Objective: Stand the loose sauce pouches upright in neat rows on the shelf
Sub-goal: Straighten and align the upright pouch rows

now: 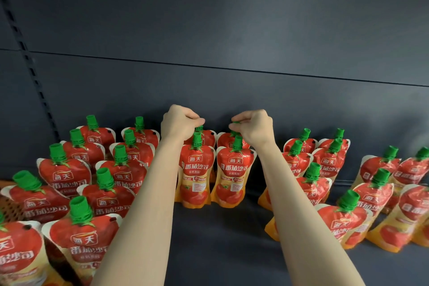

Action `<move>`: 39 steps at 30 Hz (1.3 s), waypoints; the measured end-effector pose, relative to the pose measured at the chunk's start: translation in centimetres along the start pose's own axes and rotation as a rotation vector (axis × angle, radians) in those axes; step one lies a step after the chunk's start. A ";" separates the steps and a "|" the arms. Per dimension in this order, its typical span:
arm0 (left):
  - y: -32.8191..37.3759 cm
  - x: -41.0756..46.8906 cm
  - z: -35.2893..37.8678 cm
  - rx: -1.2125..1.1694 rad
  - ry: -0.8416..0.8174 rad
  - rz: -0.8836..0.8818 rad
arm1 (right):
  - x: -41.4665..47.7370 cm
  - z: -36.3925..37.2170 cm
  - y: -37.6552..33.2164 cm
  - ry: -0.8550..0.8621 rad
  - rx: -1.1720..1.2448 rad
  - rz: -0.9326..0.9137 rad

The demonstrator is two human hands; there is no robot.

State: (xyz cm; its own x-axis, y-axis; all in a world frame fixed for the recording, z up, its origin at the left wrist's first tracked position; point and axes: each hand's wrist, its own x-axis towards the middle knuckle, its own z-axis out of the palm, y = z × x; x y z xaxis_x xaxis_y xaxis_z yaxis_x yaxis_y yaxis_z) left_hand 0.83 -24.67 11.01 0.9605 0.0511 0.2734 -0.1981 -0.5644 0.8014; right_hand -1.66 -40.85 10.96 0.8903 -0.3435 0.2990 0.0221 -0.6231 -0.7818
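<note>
Head view, the only one.

- Dark grey metal shelf (pixel 220 227), matching flat back panel (pixel 209 30), slotted upright (pixel 30 65) at far left.
- The stock is soft red-and-yellow sauce pouches with green screw caps. All that show stand on their bases; none lies flat.
- Left block (pixel 92 181): several pouches deep, packed close, rows roughly straight but leaning a little. Its nearest pouches are cut off by the frame edge.
- Centre: two short rows, side by side, two pouches deep. Front pair (pixel 196 176) upright, labels forward, just beside each other.
- Left hand (pixel 180 123): fingers curled, tips bunched on the cap of the back-left pouch (pixel 206 138), apparently pinching it. That pouch is against the back panel, mostly hidden behind the front pair.
- Right hand (pixel 254 126): thumb and fingers pinch the green cap of the back-right pouch (pixel 226 140), also at the back.
- Right groups (pixel 325 169): upright but staggered, some tilted, uneven gaps between them.
- Orange perforated surface (pixel 9 206) at the left edge; I cannot tell what it is.

Judgement: well along. Standing up looks done. What is left is seating the two back pouches, squaring the right-hand groups, and closing the bare shelf between centre and right.
</note>
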 end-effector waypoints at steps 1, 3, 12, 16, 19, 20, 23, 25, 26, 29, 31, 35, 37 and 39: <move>0.0 0.0 -0.1 0.009 0.020 0.002 | -0.1 0.0 -0.1 0.007 0.005 -0.005; -0.1 -0.1 -0.2 0.017 0.047 0.008 | -0.3 0.1 -0.1 0.005 0.016 -0.005; -0.1 -0.4 -0.2 0.054 0.070 0.007 | -0.3 -0.4 -0.3 -0.031 0.011 -0.015; -0.1 -0.5 -0.2 0.053 0.079 -0.001 | -0.3 -0.3 -0.4 -0.048 0.021 -0.017; -0.1 -0.6 -0.3 0.059 0.082 0.000 | -0.3 -0.2 -0.3 -0.047 0.027 -0.020; -0.1 -0.6 -0.3 0.061 0.083 0.002 | -0.3 -0.2 -0.3 -0.049 0.028 -0.020; -0.1 -0.7 -0.3 0.065 0.082 0.012 | -0.2 -0.2 -0.2 -0.049 0.021 -0.022; -0.1 -0.7 -0.2 0.066 0.087 0.017 | -0.2 -0.2 -0.1 -0.042 0.025 -0.030; -0.1 -0.7 -0.2 0.066 0.090 0.022 | -0.2 -0.2 0.0 -0.038 0.030 -0.033; -0.3 -0.7 -0.1 0.067 0.094 0.031 | -0.3 -0.1 0.2 -0.032 0.051 -0.028; -0.4 -0.6 0.0 0.061 0.093 0.030 | -0.3 -0.1 0.3 -0.032 0.060 -0.025; -0.6 -0.7 0.4 0.024 0.099 -0.004 | -0.4 0.3 0.4 -0.025 0.077 -0.017; -0.7 -0.8 0.7 0.009 0.116 -0.004 | -0.6 0.4 0.4 -0.019 0.097 -0.016; -0.7 -0.9 0.8 -0.014 0.144 0.000 | -0.8 0.5 0.4 -0.010 0.111 -0.017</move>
State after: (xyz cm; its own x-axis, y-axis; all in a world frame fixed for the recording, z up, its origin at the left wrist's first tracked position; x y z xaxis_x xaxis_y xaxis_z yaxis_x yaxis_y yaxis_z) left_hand 0.25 -25.00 9.74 0.9229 0.1692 0.3459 -0.2016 -0.5531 0.8084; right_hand -2.14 -40.51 10.14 0.8939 -0.3257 0.3079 0.0875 -0.5470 -0.8325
